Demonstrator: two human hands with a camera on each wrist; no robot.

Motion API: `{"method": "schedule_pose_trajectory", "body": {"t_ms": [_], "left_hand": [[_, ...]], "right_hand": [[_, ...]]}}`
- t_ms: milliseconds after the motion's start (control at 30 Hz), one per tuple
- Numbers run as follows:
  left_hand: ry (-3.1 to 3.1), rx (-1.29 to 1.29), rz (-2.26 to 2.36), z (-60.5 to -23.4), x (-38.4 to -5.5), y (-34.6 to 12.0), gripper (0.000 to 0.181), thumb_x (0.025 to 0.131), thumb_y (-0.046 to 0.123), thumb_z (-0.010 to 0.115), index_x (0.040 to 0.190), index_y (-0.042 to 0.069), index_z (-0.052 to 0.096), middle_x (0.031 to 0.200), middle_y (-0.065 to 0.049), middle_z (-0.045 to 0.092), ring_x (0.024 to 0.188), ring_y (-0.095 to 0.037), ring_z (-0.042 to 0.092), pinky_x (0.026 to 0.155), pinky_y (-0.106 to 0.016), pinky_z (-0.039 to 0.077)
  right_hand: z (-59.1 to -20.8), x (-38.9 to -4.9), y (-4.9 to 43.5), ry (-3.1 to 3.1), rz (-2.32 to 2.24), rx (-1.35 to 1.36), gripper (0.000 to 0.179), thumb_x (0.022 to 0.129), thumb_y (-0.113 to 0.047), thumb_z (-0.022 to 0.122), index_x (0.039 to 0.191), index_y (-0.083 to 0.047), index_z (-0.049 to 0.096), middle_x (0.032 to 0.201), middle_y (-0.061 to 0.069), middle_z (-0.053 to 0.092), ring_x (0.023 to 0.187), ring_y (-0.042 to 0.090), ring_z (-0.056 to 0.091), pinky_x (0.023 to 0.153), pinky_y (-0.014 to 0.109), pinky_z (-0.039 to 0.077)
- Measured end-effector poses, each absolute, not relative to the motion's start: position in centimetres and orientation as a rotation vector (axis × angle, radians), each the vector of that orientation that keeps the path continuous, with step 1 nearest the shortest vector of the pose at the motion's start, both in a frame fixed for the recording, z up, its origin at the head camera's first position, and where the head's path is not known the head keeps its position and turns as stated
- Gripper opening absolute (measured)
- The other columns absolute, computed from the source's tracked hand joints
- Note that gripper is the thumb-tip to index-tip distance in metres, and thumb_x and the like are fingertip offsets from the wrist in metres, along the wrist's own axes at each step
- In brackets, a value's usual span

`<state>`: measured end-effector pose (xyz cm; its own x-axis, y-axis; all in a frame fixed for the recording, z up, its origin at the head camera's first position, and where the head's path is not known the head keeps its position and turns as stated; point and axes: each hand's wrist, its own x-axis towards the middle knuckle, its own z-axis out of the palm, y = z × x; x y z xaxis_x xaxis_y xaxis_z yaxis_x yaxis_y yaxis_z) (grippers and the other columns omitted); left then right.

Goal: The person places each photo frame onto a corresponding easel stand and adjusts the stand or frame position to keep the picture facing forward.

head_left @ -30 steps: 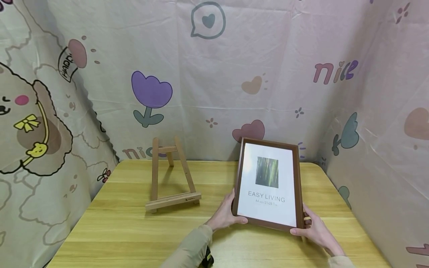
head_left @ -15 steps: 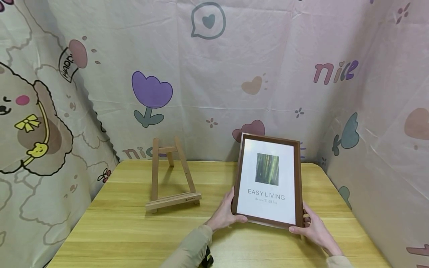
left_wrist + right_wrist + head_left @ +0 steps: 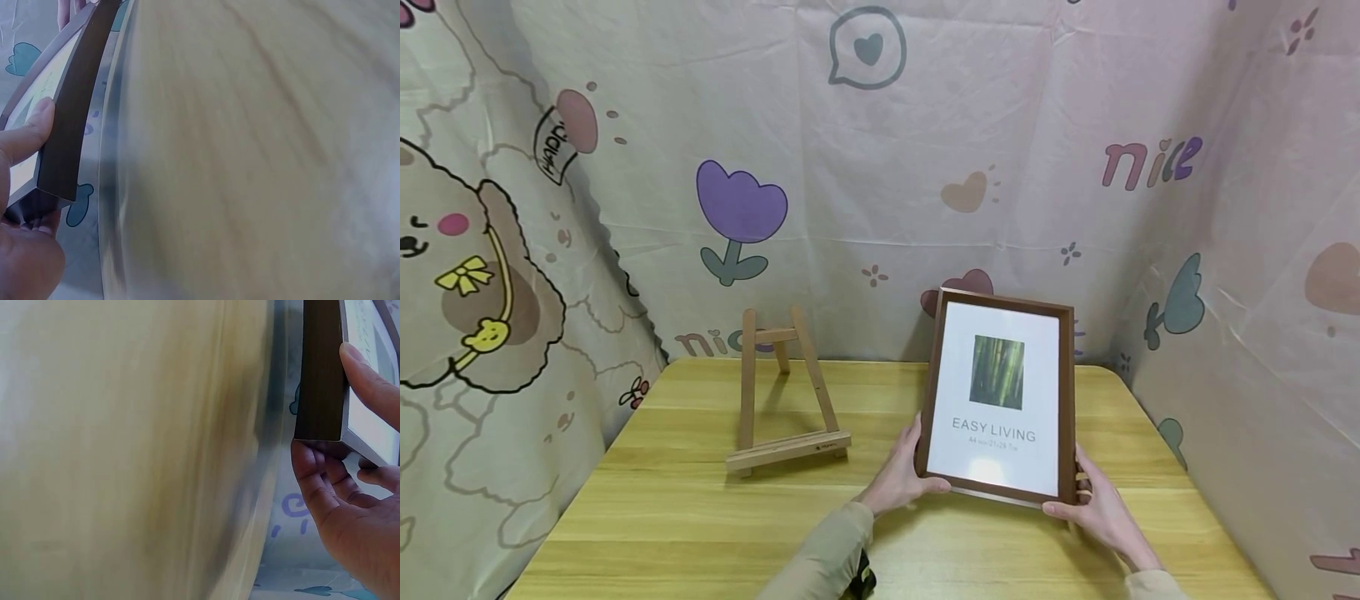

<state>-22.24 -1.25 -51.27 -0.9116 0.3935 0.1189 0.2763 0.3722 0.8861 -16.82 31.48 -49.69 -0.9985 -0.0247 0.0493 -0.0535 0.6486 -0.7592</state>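
A brown picture frame (image 3: 996,396) with a white "EASY LIVING" insert and a small green picture faces me at the right of the table, tilted back. My left hand (image 3: 902,473) grips its lower left corner, thumb over the front edge. At the lower right corner my right hand (image 3: 1099,506) grips it too, thumb in front and fingers behind. In the left wrist view the dark frame side (image 3: 70,119) lies between thumb and fingers. The right wrist view has the fingers curled under the frame's corner (image 3: 322,394). A small wooden easel (image 3: 790,392) stands to the left.
The wooden table (image 3: 700,533) carries both easel and frame. Behind and at both sides hangs a printed cloth (image 3: 850,167) with flowers and hearts. A small black item (image 3: 861,577) shows beside the left sleeve at the front edge.
The picture frame's top edge has risen and the frame stands more upright, shifting very slightly left. Both hands keep their grip at the lower corners. The easel has not moved.
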Motion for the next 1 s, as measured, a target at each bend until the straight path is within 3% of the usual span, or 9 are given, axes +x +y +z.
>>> {"method": "schedule_pose_trajectory", "body": {"t_ms": [333, 567, 667, 1000], "left_hand": [[2.527, 0.605, 1.600, -51.3, -22.6, -1.5, 0.123, 0.077, 0.031, 0.088, 0.162, 0.003, 0.004, 0.166, -0.029, 0.010, 0.152, -0.050, 0.016, 0.121, -0.065, 0.025], [2.535, 0.582, 1.602, -51.4, -22.7, -2.0, 0.123, 0.077, 0.030, 0.088, 0.162, 0.007, 0.003, 0.166, -0.031, 0.007, 0.152, -0.053, 0.012, 0.119, -0.070, 0.023], [2.544, 0.582, 1.610, -51.4, -22.7, -2.2, 0.122, 0.077, 0.029, 0.087, 0.162, 0.007, 0.003, 0.165, -0.032, 0.007, 0.151, -0.055, 0.013, 0.118, -0.072, 0.023], [2.558, 0.578, 1.628, -51.2, -22.8, -3.1, 0.120, 0.079, 0.027, 0.086, 0.163, 0.010, 0.001, 0.164, -0.035, 0.005, 0.149, -0.058, 0.015, 0.116, -0.074, 0.024]], "right_hand": [[-49.7, -17.2, 31.1, -2.801, 1.257, 0.090, 0.119, 0.071, -0.016, 0.091, 0.160, 0.000, 0.014, 0.129, 0.029, 0.054, 0.104, 0.032, 0.064, 0.080, 0.021, 0.057], [-49.7, -17.4, 30.5, -2.767, 1.239, 0.125, 0.120, 0.071, -0.015, 0.091, 0.160, 0.001, 0.012, 0.132, 0.033, 0.052, 0.106, 0.037, 0.063, 0.086, 0.039, 0.061], [-49.7, -17.5, 30.3, -2.761, 1.240, 0.135, 0.120, 0.071, -0.015, 0.091, 0.160, 0.001, 0.011, 0.133, 0.034, 0.051, 0.107, 0.039, 0.063, 0.087, 0.040, 0.061], [-49.3, -17.9, 29.5, -2.729, 1.260, 0.164, 0.116, 0.074, -0.015, 0.089, 0.159, 0.004, 0.013, 0.128, 0.027, 0.055, 0.103, 0.032, 0.063, 0.082, 0.027, 0.057]]}}
